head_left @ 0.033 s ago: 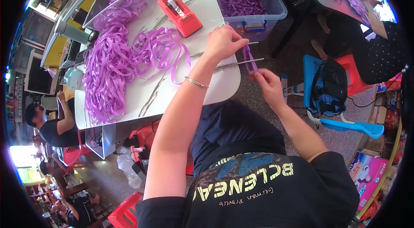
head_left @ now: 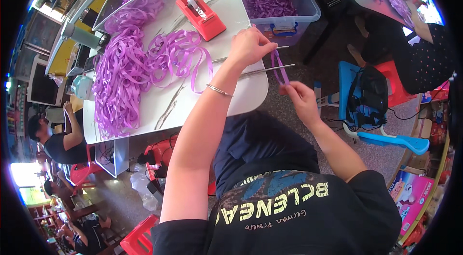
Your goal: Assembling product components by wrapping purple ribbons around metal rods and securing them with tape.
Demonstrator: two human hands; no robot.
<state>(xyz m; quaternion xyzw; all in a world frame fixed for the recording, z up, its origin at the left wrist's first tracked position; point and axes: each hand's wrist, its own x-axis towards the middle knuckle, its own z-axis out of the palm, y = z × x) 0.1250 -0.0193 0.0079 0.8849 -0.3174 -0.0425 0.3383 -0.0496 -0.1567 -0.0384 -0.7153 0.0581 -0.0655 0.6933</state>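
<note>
Beyond the table's right edge, a narrow purple ribbon [head_left: 280,69] is stretched between my two hands, in a thin loop that crosses two metal rods [head_left: 258,71]. My left hand [head_left: 250,47], below a bracelet on the wrist, pinches its upper end near the far rod. Thumb and fingers of my right hand [head_left: 303,100] close on the lower end, just past the near rod's tip. A large heap of loose purple ribbon [head_left: 118,74] lies on the white table [head_left: 193,110]. Several looser loops [head_left: 176,57] trail from it toward my left forearm.
A red tape dispenser [head_left: 201,17] stands beyond the ribbon. A clear plastic bin [head_left: 308,16] with purple pieces is past the table's end. On the right are a blue chair with a black bag [head_left: 369,98] and a seated person [head_left: 429,57]. More people sit at left.
My right hand has drawn slightly down and toward me, and a little more ribbon shows between the hands. My left hand has stayed nearly still.
</note>
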